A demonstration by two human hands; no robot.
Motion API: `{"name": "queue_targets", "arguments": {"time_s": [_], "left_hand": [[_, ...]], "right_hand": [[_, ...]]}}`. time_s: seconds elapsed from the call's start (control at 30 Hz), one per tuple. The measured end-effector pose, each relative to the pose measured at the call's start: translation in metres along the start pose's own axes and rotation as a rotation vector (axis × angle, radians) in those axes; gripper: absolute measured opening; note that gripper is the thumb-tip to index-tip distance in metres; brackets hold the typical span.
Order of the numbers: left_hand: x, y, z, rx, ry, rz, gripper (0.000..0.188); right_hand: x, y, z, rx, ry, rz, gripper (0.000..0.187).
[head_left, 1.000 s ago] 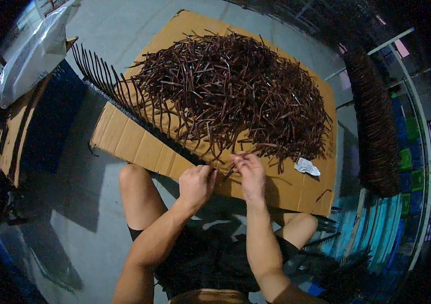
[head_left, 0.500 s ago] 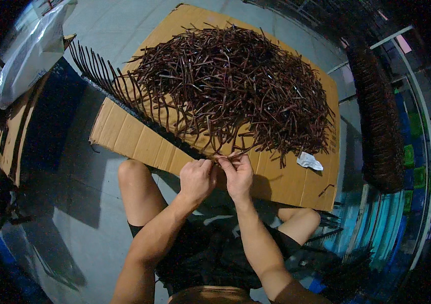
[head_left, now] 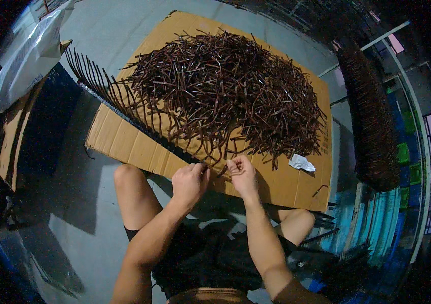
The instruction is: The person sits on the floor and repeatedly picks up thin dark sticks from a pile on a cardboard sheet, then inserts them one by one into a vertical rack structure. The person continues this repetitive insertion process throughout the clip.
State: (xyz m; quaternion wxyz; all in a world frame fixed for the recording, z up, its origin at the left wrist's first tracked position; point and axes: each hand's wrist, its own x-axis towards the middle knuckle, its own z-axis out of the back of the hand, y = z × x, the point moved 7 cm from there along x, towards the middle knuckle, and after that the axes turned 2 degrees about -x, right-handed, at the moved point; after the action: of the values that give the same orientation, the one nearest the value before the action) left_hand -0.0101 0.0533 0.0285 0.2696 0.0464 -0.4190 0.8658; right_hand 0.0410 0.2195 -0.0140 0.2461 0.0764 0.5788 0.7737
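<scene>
My left hand [head_left: 190, 183] is closed around the near end of a long dark strip [head_left: 149, 133]. Thin brown rods [head_left: 94, 73] stand out from one side of it in a row, like the teeth of a comb. My right hand [head_left: 244, 175] is a little to the right, apart from the strip. Its fingers are curled in toward the thumb, and whatever is between them is hidden. Beyond both hands, a large heap of loose, thin, rust-brown rods [head_left: 225, 83] lies on a flat cardboard sheet [head_left: 124, 136].
A crumpled white scrap [head_left: 301, 162] and a short bent rod [head_left: 320, 191] lie on the cardboard's right part. At far left, a white plastic bag [head_left: 28, 61] rests on a box. A long dark bristly bundle [head_left: 370, 121] hangs at a metal frame on the right, beside turquoise sheets [head_left: 372, 223].
My right hand has come away from my left hand and the strip, moving slightly right. The rod that showed at its fingers no longer shows. The view has shifted slightly.
</scene>
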Motion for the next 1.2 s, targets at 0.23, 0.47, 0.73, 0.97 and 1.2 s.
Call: {"name": "queue_targets", "arguments": {"time_s": [0.23, 0.47, 0.73, 0.97, 1.2], "left_hand": [[-0.003, -0.003, 0.0, 0.093, 0.038, 0.035, 0.017], [-0.005, -0.011, 0.015, 0.0, -0.034, -0.104, 0.017], [-0.015, -0.132, 0.015, -0.089, 0.129, -0.427, 0.017], [-0.028, -0.115, 0.028, -0.314, 0.567, 0.08, 0.025], [-0.025, 0.044, -0.083, -1.361, 0.324, 0.711, 0.042]], "right_hand": [[-0.009, -0.005, -0.003, -0.459, 0.081, -0.331, 0.03], [-0.025, 0.0, 0.005, -0.051, -0.183, 0.041, 0.012], [-0.038, 0.02, -0.118, 1.003, 0.341, 0.04, 0.036], [-0.055, -0.076, 0.052, 0.994, -0.339, 0.101, 0.024], [-0.159, -0.023, 0.316, 0.998, -0.563, 0.183, 0.02]]}}
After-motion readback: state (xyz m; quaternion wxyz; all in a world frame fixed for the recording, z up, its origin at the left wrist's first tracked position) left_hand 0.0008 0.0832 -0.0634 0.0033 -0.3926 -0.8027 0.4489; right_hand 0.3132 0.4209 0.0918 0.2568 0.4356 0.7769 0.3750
